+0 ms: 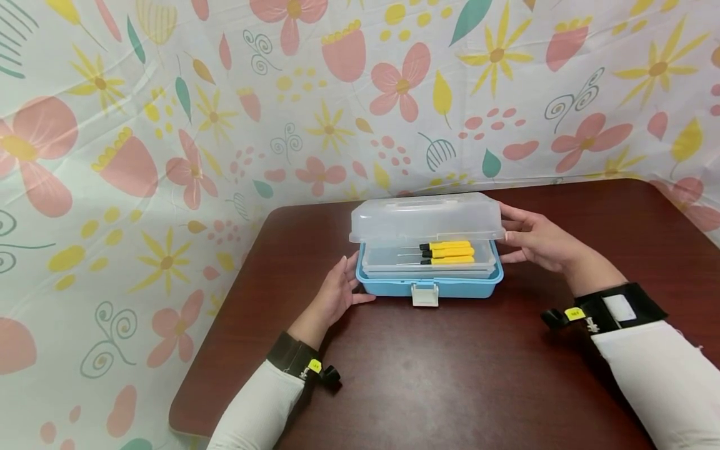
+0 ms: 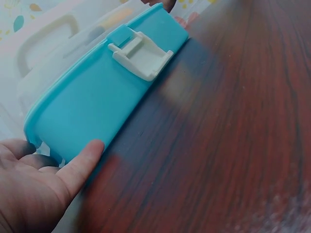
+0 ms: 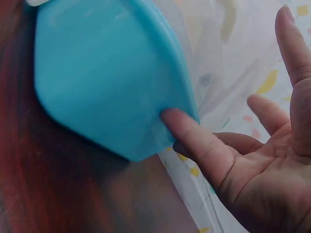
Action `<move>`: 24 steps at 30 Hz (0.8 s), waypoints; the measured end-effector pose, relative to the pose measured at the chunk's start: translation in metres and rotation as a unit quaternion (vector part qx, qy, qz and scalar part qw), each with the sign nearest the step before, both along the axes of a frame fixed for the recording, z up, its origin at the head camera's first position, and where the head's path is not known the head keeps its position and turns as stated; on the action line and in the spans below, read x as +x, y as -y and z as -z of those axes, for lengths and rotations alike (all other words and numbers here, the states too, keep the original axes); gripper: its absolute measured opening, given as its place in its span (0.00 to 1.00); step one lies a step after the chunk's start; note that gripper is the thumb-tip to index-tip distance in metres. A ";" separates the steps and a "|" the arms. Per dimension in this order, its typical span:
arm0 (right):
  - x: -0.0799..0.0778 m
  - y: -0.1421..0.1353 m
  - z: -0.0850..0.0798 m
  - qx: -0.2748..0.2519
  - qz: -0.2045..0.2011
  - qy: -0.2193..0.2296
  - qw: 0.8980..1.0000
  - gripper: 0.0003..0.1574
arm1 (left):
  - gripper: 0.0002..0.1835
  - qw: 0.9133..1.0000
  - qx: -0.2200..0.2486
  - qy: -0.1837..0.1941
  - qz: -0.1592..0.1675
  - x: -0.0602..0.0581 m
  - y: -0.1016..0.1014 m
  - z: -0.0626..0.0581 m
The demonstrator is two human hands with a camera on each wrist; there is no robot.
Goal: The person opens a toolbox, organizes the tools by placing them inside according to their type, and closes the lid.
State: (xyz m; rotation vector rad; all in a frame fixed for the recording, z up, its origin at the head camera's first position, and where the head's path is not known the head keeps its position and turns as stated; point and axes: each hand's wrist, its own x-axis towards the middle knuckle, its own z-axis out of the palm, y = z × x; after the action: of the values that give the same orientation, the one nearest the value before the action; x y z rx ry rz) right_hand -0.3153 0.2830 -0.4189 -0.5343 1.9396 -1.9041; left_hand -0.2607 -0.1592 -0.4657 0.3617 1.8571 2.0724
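A light-blue toolbox (image 1: 388, 288) stands on the table, its clear lid (image 1: 427, 219) raised at the back. A white latch (image 1: 424, 295) hangs at the front. Inside, a clear tray (image 1: 382, 265) carries several yellow-handled screwdrivers (image 1: 450, 252) with thin shafts. My left hand (image 1: 333, 294) grips the box's left end, thumb along the front wall and the other fingers bent at the end wall, as the left wrist view shows. At the right end my right hand (image 1: 542, 240) has its fingers spread; in the right wrist view one straight fingertip (image 3: 177, 119) touches the blue end wall.
The dark reddish-brown table (image 1: 450, 375) extends in front of the box and to both sides. A white cloth with flower prints (image 1: 337, 125) hangs behind the table and along its left. Each wrist wears a black strap (image 1: 624, 306) with a small camera.
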 end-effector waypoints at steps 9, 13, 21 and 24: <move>0.007 -0.001 0.009 0.018 -0.013 -0.060 0.998 0.50 | 0.37 1.000 0.009 -0.005 -0.012 -0.001 0.000 0.001; 0.009 0.000 0.010 0.036 -0.007 -0.067 0.997 0.51 | 0.32 1.000 0.003 -0.005 -0.018 -0.001 -0.001 0.001; 0.015 -0.002 0.014 0.089 -0.001 -0.046 0.995 0.55 | 0.29 0.999 -0.010 -0.004 -0.041 -0.001 -0.004 0.003; 0.016 -0.003 0.015 0.079 -0.010 -0.049 0.996 0.56 | 0.27 0.999 -0.017 -0.013 -0.047 -0.002 -0.004 0.004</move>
State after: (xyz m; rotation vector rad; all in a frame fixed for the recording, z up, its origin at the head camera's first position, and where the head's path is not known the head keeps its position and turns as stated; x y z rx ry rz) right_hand -0.2988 0.2857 -0.4337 -0.6083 2.1155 -1.7228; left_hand -0.2623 -0.1556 -0.4697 0.3009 1.9571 2.1041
